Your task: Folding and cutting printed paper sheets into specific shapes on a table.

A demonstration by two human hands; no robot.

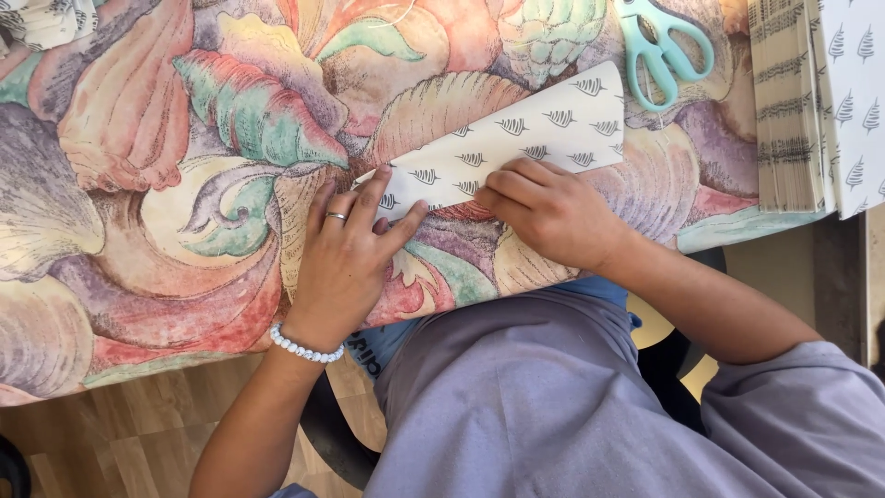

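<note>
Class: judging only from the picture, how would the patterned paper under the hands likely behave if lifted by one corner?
The patterned paper looks thin and lies flat, so it would probably droop and weigh little. The left hand and right hand press along its edge, suggesting it creases easily. On the tablecloth it would likely slide readily.

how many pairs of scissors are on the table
1. The teal scissors lie at the top edge of the floral tablecloth, above the patterned paper and beside the paper stack. More could lie out of frame.

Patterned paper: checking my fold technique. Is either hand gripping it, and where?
Neither grips it. Both hands, left and right, press the paper flat along its lower edge.
</note>
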